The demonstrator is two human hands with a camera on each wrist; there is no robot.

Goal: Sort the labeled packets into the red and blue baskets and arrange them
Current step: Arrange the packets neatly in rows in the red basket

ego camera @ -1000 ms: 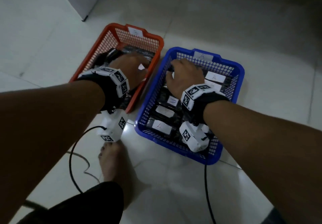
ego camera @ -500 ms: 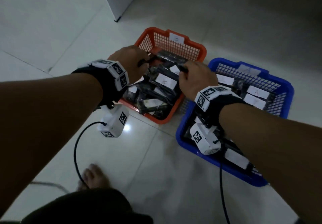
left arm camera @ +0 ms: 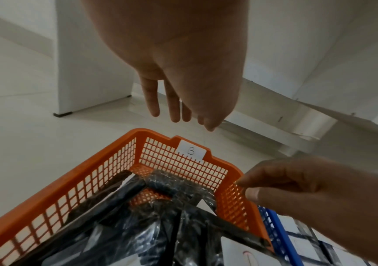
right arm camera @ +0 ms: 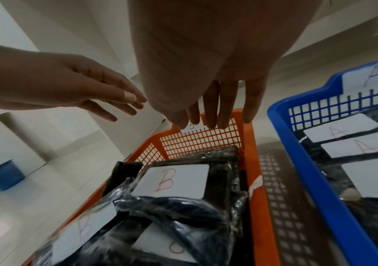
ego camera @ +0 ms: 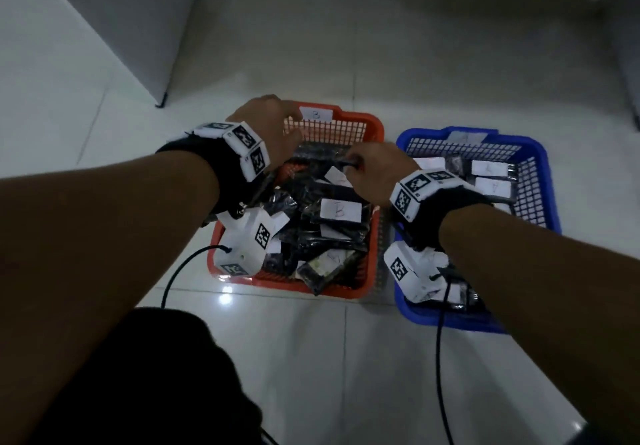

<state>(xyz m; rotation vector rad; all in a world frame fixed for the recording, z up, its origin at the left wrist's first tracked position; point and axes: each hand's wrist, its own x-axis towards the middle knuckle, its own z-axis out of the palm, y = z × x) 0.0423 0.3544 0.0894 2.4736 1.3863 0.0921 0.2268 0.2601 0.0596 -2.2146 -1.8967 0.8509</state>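
The left hand [left arm camera: 178, 59] hung over the far left corner of the red basket [ego camera: 375, 236], its fingers [left arm camera: 152, 100] straight, slightly spread and touching nothing. Below it the packets [ego camera: 325, 236] lay heaped at odd angles in that basket, dark contents in clear crinkly wrap, each with a white card marked B. They looked light and limp, the film slick and likely to slide under a flat palm, so the firmer place to take one seemed to be a long edge or corner, thumb on the card, not the loose wrap. The right hand [ego camera: 372, 171] reached across the same basket's far right side. From the left wrist camera its thumb and forefinger looked bent toward each other just above the rim, while its own camera showed the fingers [right arm camera: 212, 108] long and close together. Whether they pinched anything could not be told. Further right, the blue basket [ego camera: 540, 181] held its packets [ego camera: 493, 186] marked A, flat and in rows, which looked already sorted and tidied
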